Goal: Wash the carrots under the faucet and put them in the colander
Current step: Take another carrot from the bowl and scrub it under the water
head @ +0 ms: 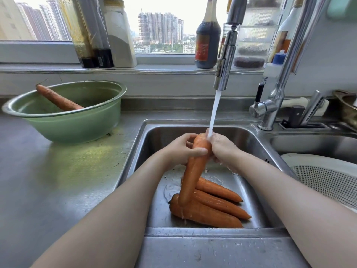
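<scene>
I hold a long orange carrot (193,171) nearly upright over the steel sink (257,151). My left hand (179,149) grips its upper part and my right hand (222,147) wraps its top end. Water runs from the faucet (225,60) onto the carrot's top and my right hand. Three more carrots (212,207) lie wet on the sink floor below. Another carrot (58,99), still dirty, leans inside the green bowl (77,124) on the left counter. The white colander (328,176) sits at the right in the second basin, with nothing visible in it.
Bottles and jars (119,33) line the window sill behind the sink. The faucet base and lever (268,107) stand at the right rear, with a knife holder (307,117) beside them. Steel counter (58,180) spreads to the left.
</scene>
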The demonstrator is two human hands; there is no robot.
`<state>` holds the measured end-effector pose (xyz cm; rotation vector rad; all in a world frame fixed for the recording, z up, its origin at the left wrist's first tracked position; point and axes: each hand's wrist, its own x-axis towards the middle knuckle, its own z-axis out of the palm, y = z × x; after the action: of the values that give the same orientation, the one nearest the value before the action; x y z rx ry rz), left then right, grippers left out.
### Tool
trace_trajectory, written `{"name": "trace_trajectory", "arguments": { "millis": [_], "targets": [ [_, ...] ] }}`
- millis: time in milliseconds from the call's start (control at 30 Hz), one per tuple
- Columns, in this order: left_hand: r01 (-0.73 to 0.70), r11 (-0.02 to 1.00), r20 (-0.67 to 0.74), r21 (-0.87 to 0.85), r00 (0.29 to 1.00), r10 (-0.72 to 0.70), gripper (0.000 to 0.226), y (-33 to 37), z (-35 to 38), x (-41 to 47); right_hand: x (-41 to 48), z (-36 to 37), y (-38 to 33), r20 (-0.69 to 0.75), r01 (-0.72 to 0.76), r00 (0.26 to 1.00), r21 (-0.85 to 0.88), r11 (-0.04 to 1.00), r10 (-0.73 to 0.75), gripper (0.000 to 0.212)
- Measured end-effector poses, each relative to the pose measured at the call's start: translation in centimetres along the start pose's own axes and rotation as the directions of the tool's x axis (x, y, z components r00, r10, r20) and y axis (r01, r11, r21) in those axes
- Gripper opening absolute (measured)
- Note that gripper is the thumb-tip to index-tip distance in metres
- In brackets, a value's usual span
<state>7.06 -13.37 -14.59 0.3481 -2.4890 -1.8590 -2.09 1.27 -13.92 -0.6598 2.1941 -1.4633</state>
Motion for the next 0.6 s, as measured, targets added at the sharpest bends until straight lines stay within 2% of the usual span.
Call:
{"name": "trace_trajectory", "arguments": {
  "millis": [33, 200, 267, 367, 467, 600],
  "targets": [
    [0.004, 1.0, 0.0, 0.011, 1.0, -0.004, 0.065, 0.0, 0.0, 0.0, 0.0, -0.2, 0.2, 0.016, 0.011, 1.0, -0.009, 1.0, -0.011, 0.036],
    [0.054, 0.998, 0.04, 0.037, 0.998, -0.056, 0.077, -0.5, -0.5, -0.3, -0.7, -1.5, 1.0, 0.299, 0.042, 0.953, 0.001, 0.999, -0.041, 0.021],
    [0.056, 0.997, 0.062, 0.058, 0.996, -0.06, 0.079, -0.5, -0.6, -0.3, -0.8, -1.1, 1.2, 0.283, 0.04, 0.959, -0.038, 0.998, -0.028, 0.023],
    [0.055, 0.997, 0.065, 0.06, 0.996, -0.059, 0.081, -0.2, -0.4, -0.4, -0.7, -0.1, 0.8, 0.175, 0.003, 0.984, -0.067, 0.998, 0.009, 0.035],
    [0.062, 0.996, 0.051, 0.062, 0.997, -0.065, 0.084, -0.3, -0.2, -0.2, -0.5, -0.3, 0.3, 0.124, -0.031, 0.992, -0.023, 0.999, 0.033, 0.03],
    [0.084, 0.994, 0.059, 0.073, 0.994, -0.088, 0.085, -0.4, 0.0, -0.1, -0.5, -2.1, 0.9, 0.3, -0.151, 0.949, 0.159, 0.976, 0.098, 0.028]
  ]
}}
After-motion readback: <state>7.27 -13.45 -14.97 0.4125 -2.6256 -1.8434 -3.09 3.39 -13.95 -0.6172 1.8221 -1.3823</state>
